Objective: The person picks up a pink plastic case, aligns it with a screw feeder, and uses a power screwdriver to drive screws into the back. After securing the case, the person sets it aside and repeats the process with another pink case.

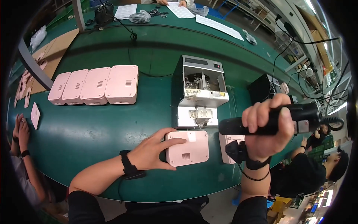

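My left hand (152, 150) grips the left side of a pink plastic case (187, 154) lying flat on the green table. Its thumb is at the near edge, the index finger stretches over the top, and the other fingers are at the far edge. The case shows a small vent grille, corner holes and a pale patch near its far edge. My right hand (269, 125) is wrapped round a black electric screwdriver (238, 126), raised above the table. The tool's tip is not clearly visible. Just beyond the case stands a screw feeder (203, 80) with loose screws inside.
A second pink case (226, 149) lies partly under my right hand. Several pink cases (96, 85) stand in a row at the left, near a thin pink panel (35, 115). A black box (264, 87) and cables are at the right. Co-workers (307, 171) sit on both sides.
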Available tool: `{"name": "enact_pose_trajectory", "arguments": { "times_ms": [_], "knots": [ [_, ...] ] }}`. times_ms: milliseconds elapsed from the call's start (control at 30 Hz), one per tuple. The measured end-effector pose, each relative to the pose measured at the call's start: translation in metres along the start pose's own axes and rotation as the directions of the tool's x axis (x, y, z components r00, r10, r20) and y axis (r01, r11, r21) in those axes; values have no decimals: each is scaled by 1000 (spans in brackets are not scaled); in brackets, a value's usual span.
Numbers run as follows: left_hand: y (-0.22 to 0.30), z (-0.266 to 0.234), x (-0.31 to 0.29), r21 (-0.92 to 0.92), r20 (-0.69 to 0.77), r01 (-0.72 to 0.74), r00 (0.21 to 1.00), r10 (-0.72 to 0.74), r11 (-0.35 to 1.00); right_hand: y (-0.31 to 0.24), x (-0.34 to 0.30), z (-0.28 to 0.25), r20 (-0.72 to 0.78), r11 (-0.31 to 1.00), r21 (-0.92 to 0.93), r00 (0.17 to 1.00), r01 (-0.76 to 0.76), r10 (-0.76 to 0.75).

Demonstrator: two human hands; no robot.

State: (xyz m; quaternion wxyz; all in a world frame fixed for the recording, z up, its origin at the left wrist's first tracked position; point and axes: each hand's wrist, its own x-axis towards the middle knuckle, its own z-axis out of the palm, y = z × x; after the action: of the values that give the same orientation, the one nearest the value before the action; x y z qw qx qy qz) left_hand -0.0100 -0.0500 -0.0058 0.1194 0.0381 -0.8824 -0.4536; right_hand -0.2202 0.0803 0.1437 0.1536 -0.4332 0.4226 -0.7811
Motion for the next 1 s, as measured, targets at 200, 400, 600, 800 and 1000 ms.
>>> {"name": "enact_pose_trajectory", "arguments": {
  "times_ms": [200, 400, 600, 800, 1000],
  "knots": [
    [2, 9, -7, 25, -22, -12, 1000, 13, 1000, 18, 11, 10, -62, 987, -106, 991, -123, 117],
    [-1, 10, -14, 11, -67, -10, 998, 11, 1000, 13, -10, 13, 13, 968, 35, 969, -247, 246],
    [-7, 10, -7, 0, -127, -79, 989, 79, 997, -43, -53, 47, 169, 961, 80, 954, -265, 248],
    [-13, 18, -12, 39, -183, -118, 975, 123, 992, -34, -70, 54, 302, 959, -15, 913, -282, 273],
    [-12, 21, -17, 13, -212, -106, 971, 107, 994, -15, -85, 63, 347, 939, -58, 876, -338, 337]
  ]
}}
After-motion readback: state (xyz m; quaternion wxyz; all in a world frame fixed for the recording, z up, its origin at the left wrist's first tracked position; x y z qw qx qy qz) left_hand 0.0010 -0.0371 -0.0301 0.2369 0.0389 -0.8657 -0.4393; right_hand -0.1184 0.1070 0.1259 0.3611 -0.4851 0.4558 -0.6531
